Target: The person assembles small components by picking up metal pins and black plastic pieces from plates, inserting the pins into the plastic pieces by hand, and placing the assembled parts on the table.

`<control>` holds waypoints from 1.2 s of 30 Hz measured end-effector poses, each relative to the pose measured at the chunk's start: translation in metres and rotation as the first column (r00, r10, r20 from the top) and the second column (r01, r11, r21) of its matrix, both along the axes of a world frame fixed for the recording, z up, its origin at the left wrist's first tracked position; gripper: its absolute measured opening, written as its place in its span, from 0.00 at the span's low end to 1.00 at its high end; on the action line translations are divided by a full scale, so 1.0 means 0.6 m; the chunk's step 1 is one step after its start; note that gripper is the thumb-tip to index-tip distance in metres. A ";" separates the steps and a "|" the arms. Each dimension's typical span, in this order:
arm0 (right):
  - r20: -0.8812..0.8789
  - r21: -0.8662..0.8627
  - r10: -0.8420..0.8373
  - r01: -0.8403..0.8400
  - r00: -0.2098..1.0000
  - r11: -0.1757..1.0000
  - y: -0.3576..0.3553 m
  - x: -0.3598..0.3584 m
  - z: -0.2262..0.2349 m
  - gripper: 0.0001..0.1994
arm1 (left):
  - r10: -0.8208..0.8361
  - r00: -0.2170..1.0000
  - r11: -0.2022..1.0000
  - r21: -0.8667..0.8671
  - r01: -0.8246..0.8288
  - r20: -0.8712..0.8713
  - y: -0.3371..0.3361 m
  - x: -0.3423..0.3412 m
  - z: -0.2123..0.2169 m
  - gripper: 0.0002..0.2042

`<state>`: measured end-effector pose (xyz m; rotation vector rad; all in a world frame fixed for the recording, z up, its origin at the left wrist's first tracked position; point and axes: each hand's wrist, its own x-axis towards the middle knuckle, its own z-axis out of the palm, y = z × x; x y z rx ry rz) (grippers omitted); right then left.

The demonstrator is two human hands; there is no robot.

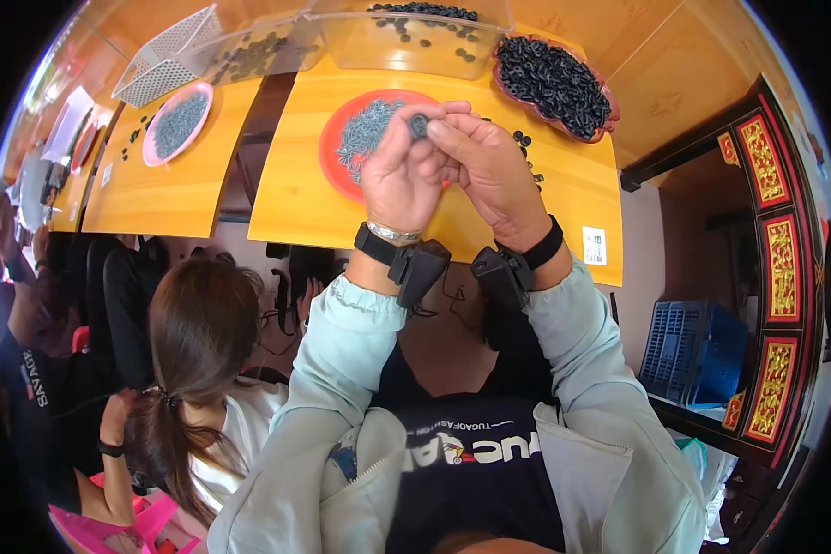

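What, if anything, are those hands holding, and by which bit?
A small dark round piece, apparently by its edge, in the grip of the left hand and right hand.

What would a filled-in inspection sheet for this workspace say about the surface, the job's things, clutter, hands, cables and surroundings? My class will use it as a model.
Surface: yellow table; white label near its front right corner.
Job's things: small black part at the fingertips; red plate with grey metal pieces; scalloped bowl heaped with black pieces.
Clutter: loose black pieces beside the right hand.
Hands: left hand and right hand meet at the small black part; exact grip unclear.
Cables: thin dark cable below the wrists; ends untraceable.
Surroundings: another person at left; blue crate at right.
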<state>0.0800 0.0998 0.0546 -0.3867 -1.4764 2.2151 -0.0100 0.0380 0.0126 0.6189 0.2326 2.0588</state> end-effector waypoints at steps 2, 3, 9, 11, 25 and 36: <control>-0.030 -0.053 -0.043 0.042 0.999 0.998 0.001 0.004 -0.003 0.10 | -0.027 0.999 1.000 0.007 0.027 -0.023 0.004 0.000 -0.007 0.17; -0.032 -0.060 -0.047 0.045 0.998 0.997 0.003 0.005 -0.007 0.10 | -0.050 0.998 0.998 0.021 0.051 -0.044 0.006 0.000 -0.009 0.17; -0.032 -0.044 0.005 -0.006 0.999 0.999 0.023 0.019 -0.024 0.09 | -0.055 0.998 0.998 -0.012 0.055 -0.031 0.013 0.010 -0.010 0.16; -0.022 -0.026 -0.026 0.025 0.999 0.999 0.024 0.021 -0.026 0.10 | -0.037 0.999 0.999 -0.042 0.036 -0.036 0.016 0.017 -0.008 0.16; -0.050 0.052 -0.055 0.058 0.997 0.997 0.016 0.024 -0.027 0.08 | 0.117 0.982 0.991 -0.052 -0.126 -0.151 0.015 0.035 0.000 0.15; -0.120 0.660 -0.249 0.264 0.961 0.703 0.272 -0.109 0.153 0.06 | 0.292 0.955 0.943 -0.178 -0.280 0.049 0.009 -0.039 -0.022 0.15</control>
